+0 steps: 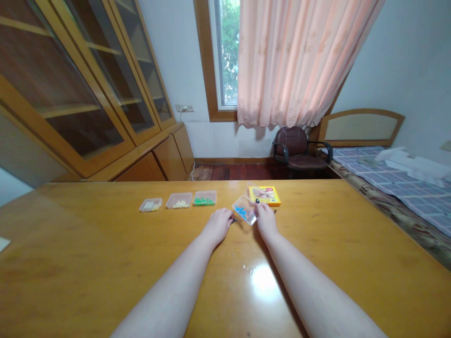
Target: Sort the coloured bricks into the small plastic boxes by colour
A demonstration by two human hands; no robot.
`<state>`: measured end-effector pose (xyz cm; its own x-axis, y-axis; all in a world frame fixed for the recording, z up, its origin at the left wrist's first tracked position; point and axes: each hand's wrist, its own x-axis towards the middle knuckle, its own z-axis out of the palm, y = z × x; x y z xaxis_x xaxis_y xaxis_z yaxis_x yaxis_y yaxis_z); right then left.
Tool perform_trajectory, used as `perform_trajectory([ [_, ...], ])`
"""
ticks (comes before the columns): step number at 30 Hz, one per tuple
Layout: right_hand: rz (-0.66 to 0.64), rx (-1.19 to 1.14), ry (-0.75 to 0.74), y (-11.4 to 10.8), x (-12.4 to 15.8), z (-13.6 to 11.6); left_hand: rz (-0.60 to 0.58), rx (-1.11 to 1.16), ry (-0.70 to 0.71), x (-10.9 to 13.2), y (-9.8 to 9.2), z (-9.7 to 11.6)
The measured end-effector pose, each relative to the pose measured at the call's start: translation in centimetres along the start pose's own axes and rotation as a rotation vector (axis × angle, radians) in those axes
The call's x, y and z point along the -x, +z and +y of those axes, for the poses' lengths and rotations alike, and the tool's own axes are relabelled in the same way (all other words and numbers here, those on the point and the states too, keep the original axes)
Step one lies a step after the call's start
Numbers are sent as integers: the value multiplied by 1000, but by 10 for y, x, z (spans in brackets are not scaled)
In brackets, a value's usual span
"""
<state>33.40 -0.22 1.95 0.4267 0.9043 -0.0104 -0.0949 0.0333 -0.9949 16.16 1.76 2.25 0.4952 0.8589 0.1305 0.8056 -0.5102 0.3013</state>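
While the right hand (267,220) grips one edge of the clear box (250,214) beside the yellow pack (273,197), apparently angled so its blue pieces (241,212) lie within easy reach of the left hand (220,224), that hand's fingers curl narrow, any hold impossible to tell.

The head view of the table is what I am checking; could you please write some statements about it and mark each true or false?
1. The right hand holds the clear box with blue pieces. True.
2. The yellow box lies left of the box of green pieces. False: it lies to the right.
3. The chair stands beyond the far edge of the table. True.
4. The left hand touches the yellow box. False: it is apart from it.
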Motion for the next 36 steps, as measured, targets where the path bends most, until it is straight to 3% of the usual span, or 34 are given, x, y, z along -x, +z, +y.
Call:
perform_trajectory([
  [11,-57,9,-50,0,-1,6,2,19,-35,-3,7,-5],
  [36,-81,37,-59,-1,0,4,-5,38,-86,-4,2,1],
])
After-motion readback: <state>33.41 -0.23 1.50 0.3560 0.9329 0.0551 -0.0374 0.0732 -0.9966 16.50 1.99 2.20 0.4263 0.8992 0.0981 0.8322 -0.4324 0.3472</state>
